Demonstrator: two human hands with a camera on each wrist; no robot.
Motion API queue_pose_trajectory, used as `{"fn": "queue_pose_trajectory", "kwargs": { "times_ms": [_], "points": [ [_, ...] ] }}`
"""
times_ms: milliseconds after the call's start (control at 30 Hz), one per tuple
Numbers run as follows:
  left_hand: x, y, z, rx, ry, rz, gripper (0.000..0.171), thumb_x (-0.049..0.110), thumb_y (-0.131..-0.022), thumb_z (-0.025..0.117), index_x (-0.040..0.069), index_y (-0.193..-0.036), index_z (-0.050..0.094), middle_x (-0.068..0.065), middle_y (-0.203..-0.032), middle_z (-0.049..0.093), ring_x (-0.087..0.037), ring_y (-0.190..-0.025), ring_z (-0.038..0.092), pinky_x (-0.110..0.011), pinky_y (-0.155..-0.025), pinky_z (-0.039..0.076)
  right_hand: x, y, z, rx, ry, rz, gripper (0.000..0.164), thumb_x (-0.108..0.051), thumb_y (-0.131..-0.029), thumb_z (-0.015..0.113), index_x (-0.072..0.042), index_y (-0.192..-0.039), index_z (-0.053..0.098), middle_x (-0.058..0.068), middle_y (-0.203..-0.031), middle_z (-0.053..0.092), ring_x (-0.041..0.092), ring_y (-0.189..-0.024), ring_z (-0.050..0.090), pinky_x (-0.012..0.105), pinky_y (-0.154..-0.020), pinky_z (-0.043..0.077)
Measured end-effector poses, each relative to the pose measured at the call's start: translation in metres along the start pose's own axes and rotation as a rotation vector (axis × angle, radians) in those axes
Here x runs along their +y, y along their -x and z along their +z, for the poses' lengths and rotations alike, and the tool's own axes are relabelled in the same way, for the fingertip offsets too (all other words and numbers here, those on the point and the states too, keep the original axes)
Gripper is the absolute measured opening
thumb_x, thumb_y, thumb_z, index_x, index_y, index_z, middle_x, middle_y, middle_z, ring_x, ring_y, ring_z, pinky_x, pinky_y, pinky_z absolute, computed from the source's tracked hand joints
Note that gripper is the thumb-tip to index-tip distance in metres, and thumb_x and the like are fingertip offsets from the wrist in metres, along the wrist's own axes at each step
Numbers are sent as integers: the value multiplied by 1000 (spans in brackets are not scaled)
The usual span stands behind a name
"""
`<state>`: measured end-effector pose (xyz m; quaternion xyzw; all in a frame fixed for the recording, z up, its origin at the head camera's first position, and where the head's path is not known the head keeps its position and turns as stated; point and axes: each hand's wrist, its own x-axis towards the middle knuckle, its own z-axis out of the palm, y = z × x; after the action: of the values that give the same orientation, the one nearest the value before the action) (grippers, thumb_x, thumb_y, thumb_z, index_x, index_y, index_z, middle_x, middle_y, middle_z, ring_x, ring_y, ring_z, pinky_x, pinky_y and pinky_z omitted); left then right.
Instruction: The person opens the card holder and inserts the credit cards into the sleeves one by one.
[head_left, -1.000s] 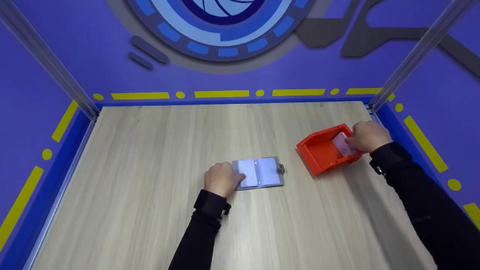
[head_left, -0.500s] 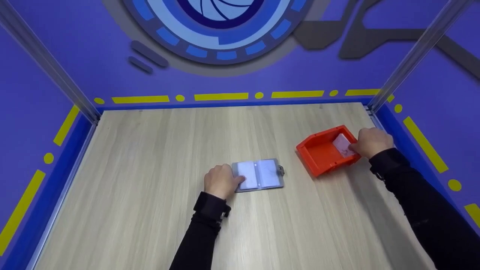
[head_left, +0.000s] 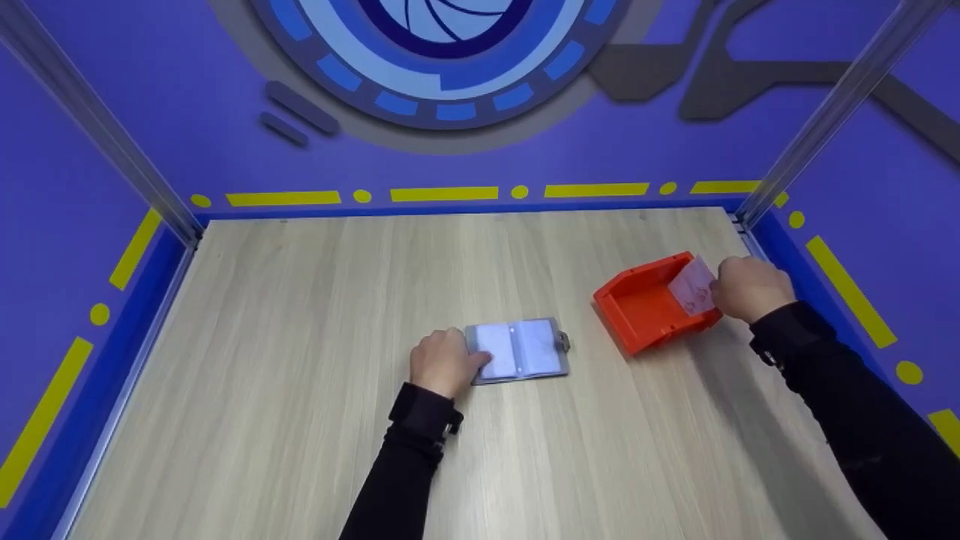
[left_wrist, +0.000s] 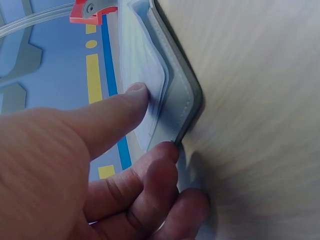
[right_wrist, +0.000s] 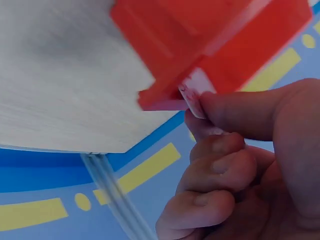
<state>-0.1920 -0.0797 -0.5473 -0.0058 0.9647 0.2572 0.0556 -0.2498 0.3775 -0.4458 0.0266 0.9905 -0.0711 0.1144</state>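
Note:
A grey card holder (head_left: 538,347) with clear plastic sleeves lies spread out on the table, its metal snap strap toward the right. My left hand (head_left: 441,362) holds its left edge. In the left wrist view the thumb (left_wrist: 122,107) presses on the sleeve pages, and curled fingers touch the cover's edge. My right hand (head_left: 750,289) pinches a pale pink card (head_left: 688,286) with reddish print between thumb and index finger. The card is tilted over the right end of a red plastic bin (head_left: 643,306). In the right wrist view, the other fingers curl below the card (right_wrist: 194,90).
The wooden tabletop (head_left: 300,300) is bounded by blue-purple panels (head_left: 450,169) with yellow dashes at the back and both sides. Metal posts (head_left: 825,112) stand at the back corners. The bin sits near the right panel.
My right hand has shifted slightly right, and the card has risen from inside the bin to above its rim. The left hand and card holder have stayed in place.

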Motion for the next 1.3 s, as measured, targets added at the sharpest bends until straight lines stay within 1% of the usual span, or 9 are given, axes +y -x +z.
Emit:
{"fn": "queue_pose_trajectory", "kwargs": {
  "times_ms": [100, 267, 400, 533, 667, 800, 933, 1133, 1300],
  "points": [
    [0, 0, 0, -3, -2, 4, 53, 46, -91, 89, 16, -67, 53, 4, -67, 48, -16, -61, 45, -34, -56, 36, -11, 7, -4, 87, -21, -39, 26, -16, -105, 67, 10, -107, 70, 18, -80, 61, 35, -72, 59, 41, -63, 46],
    [0, -1, 1, -7, -3, 0, 51, 47, -91, 89, 16, -68, 56, 4, -67, 48, -16, -61, 45, -34, -56, 35, -42, 21, -4, 379, -34, -158, 21, -11, -103, 66, 8, -96, 68, 21, -75, 62, 35, -63, 58, 45, -56, 47],
    [-1, 0, 0, -13, 6, -1, 51, 47, -91, 89, 16, -68, 55, 4, -67, 48, -16, -60, 45, -33, -55, 35, -71, 30, -2, 455, -100, -238, 21, -9, -104, 62, 8, -96, 71, 24, -81, 69, 36, -66, 62, 52, -61, 51],
    [-2, -1, 0, -13, 1, 4, 54, 46, -91, 89, 18, -66, 51, 4, -67, 47, -15, -60, 44, -33, -55, 34, -100, 38, 3, 398, -185, -285, 22, -10, -105, 59, 7, -103, 75, 24, -90, 76, 35, -74, 67, 54, -71, 55],
    [-4, -1, 1, 1, -2, 14, 54, 46, -90, 90, 17, -65, 52, 4, -67, 48, -15, -60, 44, -33, -54, 34, -128, 41, 19, 272, -268, -300, 25, -12, -107, 58, 5, -110, 76, 20, -96, 77, 29, -79, 68, 50, -76, 59],
    [-3, -2, 1, 5, 4, 20, 52, 45, -90, 91, 17, -66, 55, 4, -67, 49, -16, -61, 45, -34, -54, 35, -150, 41, 41, 92, -346, -283, 26, -15, -109, 59, 2, -119, 75, 17, -101, 76, 24, -79, 68, 42, -72, 60],
    [-3, -1, 1, -10, 6, 12, 55, 46, -90, 90, 18, -65, 50, 4, -67, 48, -16, -62, 45, -34, -55, 35, -168, 40, 61, -47, -399, -248, 25, -19, -111, 61, -2, -121, 75, 13, -98, 72, 23, -77, 63, 34, -68, 53],
    [-1, 0, 0, -16, 9, 10, 53, 45, -90, 90, 16, -67, 53, 3, -69, 50, -16, -62, 45, -34, -56, 35, -187, 37, 84, -106, -365, -246, 27, -22, -110, 63, -4, -124, 76, 6, -83, 67, 20, -71, 58, 32, -65, 47],
    [0, -2, 0, -21, -6, -4, 51, 45, -90, 91, 14, -69, 56, 2, -70, 51, -17, -63, 45, -34, -58, 35, -197, 35, 100, -172, -356, -220, 24, -25, -110, 61, -6, -116, 75, 3, -76, 60, 20, -67, 56, 31, -62, 43]
  ]
}}
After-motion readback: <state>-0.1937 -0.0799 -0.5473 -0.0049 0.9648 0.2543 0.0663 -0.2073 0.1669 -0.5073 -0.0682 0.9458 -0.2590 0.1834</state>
